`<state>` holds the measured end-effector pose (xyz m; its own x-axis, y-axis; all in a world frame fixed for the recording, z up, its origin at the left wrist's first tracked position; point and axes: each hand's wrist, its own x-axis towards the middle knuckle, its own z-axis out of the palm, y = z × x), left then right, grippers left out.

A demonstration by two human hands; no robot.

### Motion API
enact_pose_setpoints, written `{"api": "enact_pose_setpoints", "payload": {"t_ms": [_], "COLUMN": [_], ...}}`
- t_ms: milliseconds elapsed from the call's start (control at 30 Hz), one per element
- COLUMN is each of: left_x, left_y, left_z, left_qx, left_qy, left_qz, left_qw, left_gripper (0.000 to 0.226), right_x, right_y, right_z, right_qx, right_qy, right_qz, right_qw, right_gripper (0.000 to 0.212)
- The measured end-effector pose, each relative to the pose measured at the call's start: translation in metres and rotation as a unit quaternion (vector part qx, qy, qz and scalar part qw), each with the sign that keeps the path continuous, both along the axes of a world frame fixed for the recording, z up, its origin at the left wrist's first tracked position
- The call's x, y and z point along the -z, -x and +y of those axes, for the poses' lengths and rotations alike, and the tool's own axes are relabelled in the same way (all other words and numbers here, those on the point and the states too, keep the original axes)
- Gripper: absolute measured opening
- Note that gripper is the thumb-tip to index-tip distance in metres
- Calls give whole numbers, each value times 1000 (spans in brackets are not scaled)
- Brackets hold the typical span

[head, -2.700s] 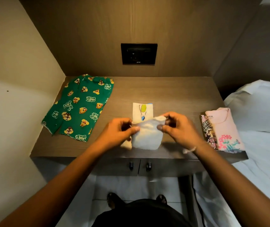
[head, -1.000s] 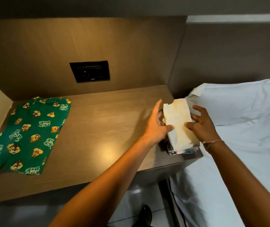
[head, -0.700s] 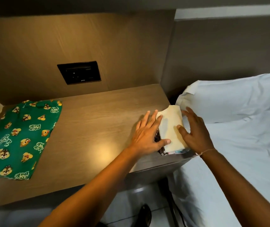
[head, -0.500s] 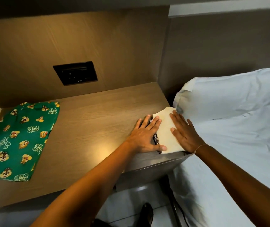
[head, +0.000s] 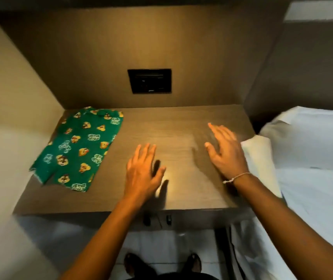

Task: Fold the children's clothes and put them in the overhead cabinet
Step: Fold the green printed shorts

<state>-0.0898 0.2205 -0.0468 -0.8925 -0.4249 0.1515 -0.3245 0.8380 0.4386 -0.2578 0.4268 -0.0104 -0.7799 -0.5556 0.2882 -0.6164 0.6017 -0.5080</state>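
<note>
1. The green cartoon-print children's shorts point(head: 78, 148) lie spread flat and unfolded on the left part of the wooden desk point(head: 173, 126), their top edge against the back panel.
2. A folded cream garment point(head: 256, 150) sits at the desk's right edge, partly hidden behind the right hand; what lies under it cannot be made out.
3. The left hand point(head: 143, 172) is over the middle of the desk, palm down, fingers spread and loose, holding nothing; it is well apart from the shorts.
4. The right hand point(head: 224, 152) is likewise released, fingers splayed and blurred, empty, just beside the cream garment. A thin white bracelet point(head: 236, 177) circles its wrist.
5. A black socket panel point(head: 149, 81) is set in the wooden back wall.
6. A white bed point(head: 312, 150) borders the desk on the right.
</note>
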Motion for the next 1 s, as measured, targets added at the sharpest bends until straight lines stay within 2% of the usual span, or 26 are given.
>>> {"api": "enact_pose_setpoints", "payload": {"t_ms": [133,200,300,433,500,567,600,667,733,767,867,1000], "left_x": [9,14,24,31,32,28,26,9,-10,-19,-53,-63], "left_y": [-78,-106,-132,-145,-148,-157,-162,-173,-181,-186,-188,-141], "left_z": [-76,-97,-117,-127,-133,-135,-136,-134,-133,-135,-147,-180], "left_qx": [-201,-258,-277,-260,-247,-226,-224,-240,-252,-245,-208,-185], "left_qy": [18,29,34,59,43,-27,-60,-137,-192,-208,-213,-181], "left_qz": [-67,-85,-88,-33,-12,35,71,135,170,186,202,144], "left_qw": [977,962,956,963,968,973,970,952,933,928,933,955], "left_gripper": [68,61,48,34,25,22,21,3,24,25,18,22], "right_x": [21,22,31,55,57,54,50,42,32,25,-5,-27], "right_y": [-9,-16,-12,9,11,2,-7,-27,-46,-53,-61,-44], "right_z": [-132,-197,-273,-325,-331,-317,-302,-263,-218,-197,-150,-141], "right_qx": [-148,-200,-236,-242,-223,-211,-202,-177,-189,-210,-225,-147], "right_qy": [-84,-127,-179,-231,-212,-174,-150,-88,-28,6,62,20], "right_qz": [-16,1,41,73,76,80,72,38,23,21,2,3], "right_qw": [985,972,954,939,948,958,965,980,981,977,972,989], "right_gripper": [54,48,46,40,29,18,13,6,4,5,9,10]}}
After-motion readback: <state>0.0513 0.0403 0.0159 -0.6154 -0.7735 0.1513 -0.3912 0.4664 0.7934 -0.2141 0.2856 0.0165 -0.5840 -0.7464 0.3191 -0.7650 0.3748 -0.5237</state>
